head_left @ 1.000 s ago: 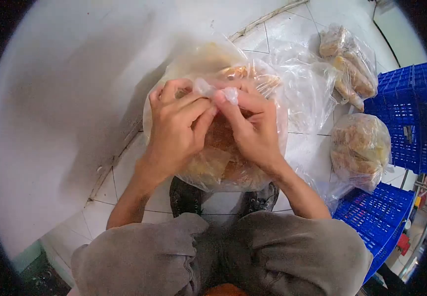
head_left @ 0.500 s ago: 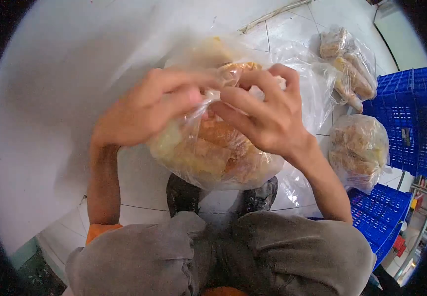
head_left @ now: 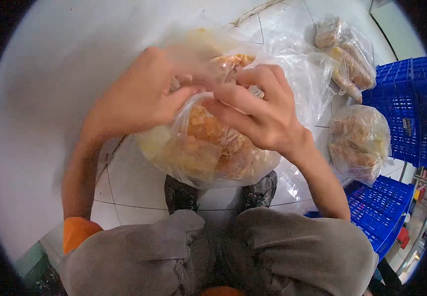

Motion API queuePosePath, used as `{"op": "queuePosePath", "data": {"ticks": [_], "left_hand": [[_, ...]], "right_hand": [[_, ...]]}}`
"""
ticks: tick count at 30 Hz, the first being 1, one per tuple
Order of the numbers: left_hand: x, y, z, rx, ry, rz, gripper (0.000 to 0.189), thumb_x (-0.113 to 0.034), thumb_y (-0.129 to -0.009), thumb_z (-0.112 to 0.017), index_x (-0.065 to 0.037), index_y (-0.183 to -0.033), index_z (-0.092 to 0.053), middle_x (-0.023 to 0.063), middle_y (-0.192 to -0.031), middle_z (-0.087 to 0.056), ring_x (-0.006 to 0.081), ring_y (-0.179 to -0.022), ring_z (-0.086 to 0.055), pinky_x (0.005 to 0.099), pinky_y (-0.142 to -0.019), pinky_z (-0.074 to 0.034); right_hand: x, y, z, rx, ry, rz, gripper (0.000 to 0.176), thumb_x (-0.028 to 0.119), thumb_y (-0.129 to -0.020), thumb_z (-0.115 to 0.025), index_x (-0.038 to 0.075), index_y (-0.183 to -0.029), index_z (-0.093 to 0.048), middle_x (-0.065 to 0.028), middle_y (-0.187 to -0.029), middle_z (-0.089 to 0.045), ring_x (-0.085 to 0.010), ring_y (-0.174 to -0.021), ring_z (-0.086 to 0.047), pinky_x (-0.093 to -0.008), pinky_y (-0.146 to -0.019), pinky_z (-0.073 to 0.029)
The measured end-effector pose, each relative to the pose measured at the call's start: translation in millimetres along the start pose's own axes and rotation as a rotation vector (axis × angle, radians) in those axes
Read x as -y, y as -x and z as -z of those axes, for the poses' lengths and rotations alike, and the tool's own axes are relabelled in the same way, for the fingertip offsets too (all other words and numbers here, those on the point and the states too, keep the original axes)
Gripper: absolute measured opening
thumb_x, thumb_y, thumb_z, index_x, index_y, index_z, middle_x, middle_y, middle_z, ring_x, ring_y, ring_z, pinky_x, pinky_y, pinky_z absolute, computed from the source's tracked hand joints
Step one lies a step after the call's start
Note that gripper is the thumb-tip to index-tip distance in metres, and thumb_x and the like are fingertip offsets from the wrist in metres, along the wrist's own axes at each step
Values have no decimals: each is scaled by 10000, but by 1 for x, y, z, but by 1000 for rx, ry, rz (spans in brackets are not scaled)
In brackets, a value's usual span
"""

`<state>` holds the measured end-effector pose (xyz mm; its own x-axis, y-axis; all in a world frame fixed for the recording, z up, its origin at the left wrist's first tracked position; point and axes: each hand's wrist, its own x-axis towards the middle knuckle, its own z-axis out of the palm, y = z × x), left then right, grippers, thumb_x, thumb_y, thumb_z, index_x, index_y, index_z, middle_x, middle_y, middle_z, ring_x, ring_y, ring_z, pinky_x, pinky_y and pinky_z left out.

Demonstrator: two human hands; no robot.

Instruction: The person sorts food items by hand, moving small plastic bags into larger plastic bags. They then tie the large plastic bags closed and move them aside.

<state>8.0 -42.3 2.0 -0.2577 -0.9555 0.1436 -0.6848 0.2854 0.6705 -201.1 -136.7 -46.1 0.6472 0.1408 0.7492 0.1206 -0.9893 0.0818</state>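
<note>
A clear plastic bag (head_left: pixel 208 148) filled with brown and yellowish food pieces rests on the tiled floor in front of the shoes. Its gathered top is pinched by my left hand (head_left: pixel 144 93), whose fingertips are blurred by motion. My right hand (head_left: pixel 262 106) grips the bag's neck from the other side, fingers bent, close to the left fingertips. Behind the hands, more yellow and orange contents (head_left: pixel 235 60) show through plastic.
Loose clear plastic (head_left: pixel 297 64) spreads behind and right of the bag. Two filled bags (head_left: pixel 346 59) (head_left: pixel 359 143) lie at the right. Beside them stand blue crates (head_left: pixel 403 108) (head_left: pixel 378 209). Black shoes (head_left: pixel 181 193) are below the bag. A metal rack (head_left: pixel 423 217) stands lower right.
My left hand and forearm have moved left, with the hand further from my right hand. The plastic at the bag's neck is drawn out between them. The view has shifted slightly.
</note>
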Motion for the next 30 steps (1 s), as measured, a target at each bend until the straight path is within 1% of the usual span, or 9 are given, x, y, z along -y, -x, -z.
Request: {"op": "queuePosePath", "data": {"ticks": [2,6,11,13,17,20,23,28,30], "left_hand": [[4,0,-7,-66,-126,-59,142,20,-795,-658,21,-936,-676,150,-916,-679,305,-894,-625,385,-841,-496],[13,2,-24,-174,-338,-41,139,34,-795,-638,18,-930,-668,159,-931,-679,355,-899,-616,409,-829,-501],[2,2,-28,-184,-318,28,112,42,-793,-631,13,-897,-661,150,-927,-683,336,-903,-629,391,-830,-505],[-4,3,-19,-36,-42,69,101,33,-800,-636,7,-893,-663,125,-910,-691,261,-891,-654,364,-838,-504],[-9,6,-21,-81,292,106,69,19,-817,-635,4,-877,-667,90,-889,-690,177,-876,-646,329,-822,-501],[-14,3,-18,-136,179,34,111,1,-848,-621,-13,-947,-671,47,-871,-674,100,-836,-605,262,-742,-482],[-22,1,-15,-128,635,215,201,15,-843,-598,-35,-1032,-645,0,-785,-615,36,-739,-536,200,-639,-403],[-73,-9,24,-30,454,475,264,33,-812,-578,-49,-1060,-615,-78,-695,-505,-18,-541,-364,194,-512,-257],[-68,0,20,-73,415,498,233,11,-813,-611,-57,-1035,-620,-76,-685,-520,-12,-517,-359,197,-498,-251]], "right_hand": [[2,3,4,133,9,-66,196,234,-673,-681,125,-835,-688,18,-1004,-586,-229,-986,-556,-387,-746,-441],[12,19,11,185,-44,-114,226,238,-698,-691,133,-898,-696,36,-998,-589,-218,-987,-552,-391,-764,-424],[26,12,24,349,-107,-425,219,187,-707,-746,133,-916,-710,10,-990,-613,-226,-925,-542,-401,-798,-414],[29,10,22,300,-224,-514,207,167,-730,-757,116,-926,-715,-5,-987,-618,-234,-933,-545,-395,-806,-418],[34,10,16,69,-636,-824,188,130,-819,-773,65,-987,-719,-35,-983,-629,-221,-942,-565,-353,-840,-429],[32,6,17,40,-1061,-1063,175,151,-891,-721,42,-1028,-714,-33,-949,-638,-198,-946,-581,-310,-867,-432],[16,-9,35,228,-1401,-1291,198,176,-958,-637,-7,-998,-702,-21,-1039,-636,-111,-975,-548,-268,-884,-405],[3,-44,62,172,-1440,-1235,302,272,-958,-579,-3,-984,-701,-18,-976,-633,-130,-958,-536,-288,-883,-392],[6,-60,71,606,-1339,-1435,330,305,-921,-593,-5,-886,-700,-66,-904,-640,-214,-912,-524,-354,-889,-367]]}}
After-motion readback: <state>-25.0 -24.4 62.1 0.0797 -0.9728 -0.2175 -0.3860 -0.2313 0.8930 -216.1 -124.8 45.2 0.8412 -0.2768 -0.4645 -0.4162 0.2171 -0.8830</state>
